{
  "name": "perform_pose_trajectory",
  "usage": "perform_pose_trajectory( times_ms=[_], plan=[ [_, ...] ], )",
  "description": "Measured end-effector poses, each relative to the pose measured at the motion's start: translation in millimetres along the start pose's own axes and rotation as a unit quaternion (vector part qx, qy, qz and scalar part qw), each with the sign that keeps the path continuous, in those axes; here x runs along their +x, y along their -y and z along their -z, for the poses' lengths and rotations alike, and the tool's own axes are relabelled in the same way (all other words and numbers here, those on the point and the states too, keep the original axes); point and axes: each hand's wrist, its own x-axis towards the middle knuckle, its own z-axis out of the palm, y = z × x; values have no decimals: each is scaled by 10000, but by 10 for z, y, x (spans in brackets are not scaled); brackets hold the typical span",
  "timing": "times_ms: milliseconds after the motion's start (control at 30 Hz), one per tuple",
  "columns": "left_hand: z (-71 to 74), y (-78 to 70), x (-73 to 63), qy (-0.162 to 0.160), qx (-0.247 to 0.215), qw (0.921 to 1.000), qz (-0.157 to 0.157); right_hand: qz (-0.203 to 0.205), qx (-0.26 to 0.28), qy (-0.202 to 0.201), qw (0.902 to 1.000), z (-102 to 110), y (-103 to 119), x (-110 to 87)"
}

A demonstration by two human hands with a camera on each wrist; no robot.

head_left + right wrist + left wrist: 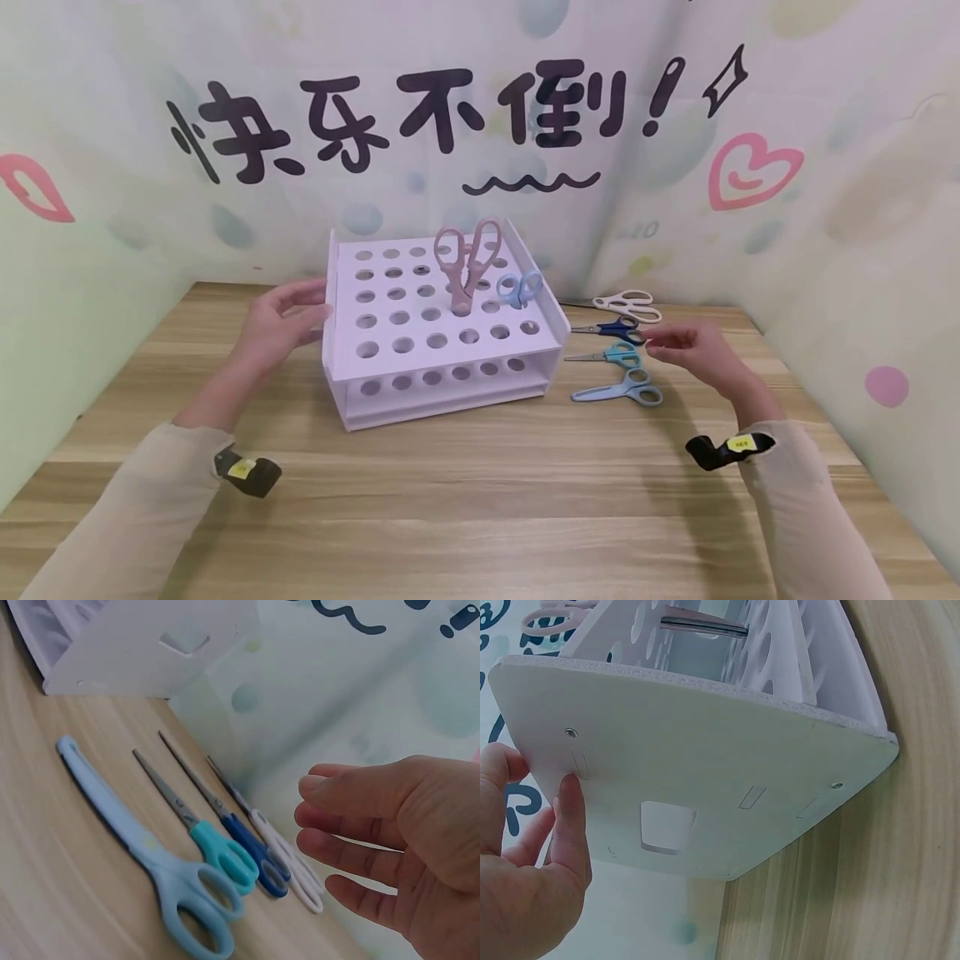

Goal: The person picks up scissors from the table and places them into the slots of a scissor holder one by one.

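Observation:
A white rack (442, 354) with rows of round holes stands on the table. My left hand (281, 325) grips its left side panel (705, 765), thumb on the outer face and fingertips at the edge. Pink scissors (461, 279) stand handles up in the rack, with light blue scissors (519, 287) beside them. To the rack's right lie white scissors (630, 305), dark blue scissors (621, 330), teal scissors (225, 855) and covered light blue scissors (180, 877) in a row. My right hand (697, 354) holds nothing, its loosely bent fingers by the dark blue handles.
A printed cloth (660, 192) with large black characters hangs right behind the table and along both sides. The wooden table (450, 500) extends in front of the rack. A black wrist camera (251, 477) sits on each sleeve.

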Motion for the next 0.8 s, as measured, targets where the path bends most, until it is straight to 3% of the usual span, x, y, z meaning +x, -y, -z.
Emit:
perform_pose_trajectory(
  times_ms=[467, 800],
  plan=[
    [-11, -23, -19, -4, -33, 10000, -2, -424, 81, 14, 9991, -139, -311, -230],
    [-8, -19, -21, -9, -116, 9999, -61, -762, -152, -128, 9969, -216, -492, -298]
  ],
)
